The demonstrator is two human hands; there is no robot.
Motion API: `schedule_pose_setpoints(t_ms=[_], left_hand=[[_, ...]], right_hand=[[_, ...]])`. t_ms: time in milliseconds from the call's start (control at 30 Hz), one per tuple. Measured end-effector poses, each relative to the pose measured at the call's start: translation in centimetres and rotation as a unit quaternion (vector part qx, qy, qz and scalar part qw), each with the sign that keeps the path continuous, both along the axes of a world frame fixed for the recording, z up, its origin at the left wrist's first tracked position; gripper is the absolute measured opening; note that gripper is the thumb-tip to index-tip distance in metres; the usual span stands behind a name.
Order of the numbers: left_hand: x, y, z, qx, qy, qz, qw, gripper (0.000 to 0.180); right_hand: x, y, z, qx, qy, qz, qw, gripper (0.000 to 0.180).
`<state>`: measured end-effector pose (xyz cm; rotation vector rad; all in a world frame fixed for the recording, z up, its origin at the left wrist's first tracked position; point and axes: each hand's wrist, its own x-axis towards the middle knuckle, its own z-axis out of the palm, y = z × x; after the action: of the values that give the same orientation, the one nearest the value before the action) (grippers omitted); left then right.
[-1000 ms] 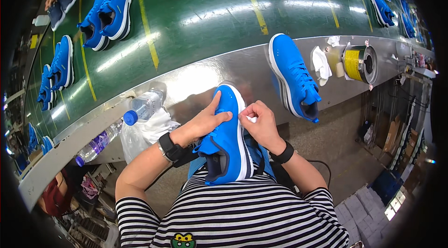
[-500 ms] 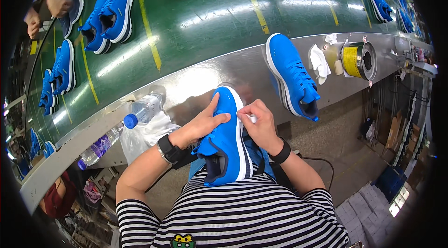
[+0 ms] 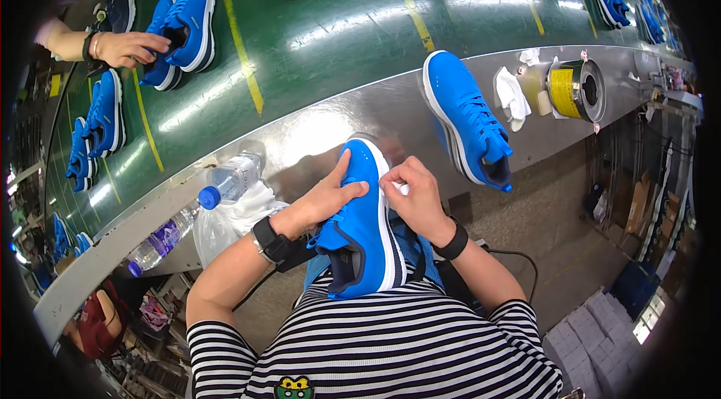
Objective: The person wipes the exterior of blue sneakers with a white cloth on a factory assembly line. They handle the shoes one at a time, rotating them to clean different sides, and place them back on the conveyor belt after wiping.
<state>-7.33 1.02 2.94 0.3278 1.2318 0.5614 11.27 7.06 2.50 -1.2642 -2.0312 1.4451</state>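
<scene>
A blue sneaker (image 3: 366,226) with a white sole stands toe-away in front of my striped shirt, its heel near my body. My left hand (image 3: 330,200) grips it across the laces and forefoot, thumb on the upper. At the sneaker's right edge, my right hand (image 3: 414,195) pinches a small white cloth (image 3: 402,189) against the border of upper and sole. Most of that cloth is hidden by the fingers. A second blue sneaker (image 3: 467,117) rests on the metal ledge to the right, its heel toward me.
Beyond the metal ledge (image 3: 390,106) runs a green conveyor belt (image 3: 323,46) with several blue shoes. A tin with a yellow label (image 3: 565,91) and a crumpled white cloth (image 3: 512,99) lie at right. Plastic bottles (image 3: 236,174) sit at left. A co-worker's hand (image 3: 124,48) reaches in far left.
The co-worker's hand has moved right from the dark shoe onto a blue pair on the belt. My two hands and the held sneaker have barely shifted.
</scene>
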Motion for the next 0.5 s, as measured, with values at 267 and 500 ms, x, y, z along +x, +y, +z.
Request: schedule_pose_setpoints(t_ms=[267,500], left_hand=[[0.0,0.2,0.6,-0.006,0.002,-0.008,1.000,0.089],[0.3,-0.1,0.1,-0.007,0.021,-0.003,1.000,0.088]], right_hand=[[0.1,-0.4,-0.7,-0.008,0.012,-0.021,1.000,0.005],[0.5,-0.6,0.1,-0.047,0.014,-0.004,0.999,0.006]])
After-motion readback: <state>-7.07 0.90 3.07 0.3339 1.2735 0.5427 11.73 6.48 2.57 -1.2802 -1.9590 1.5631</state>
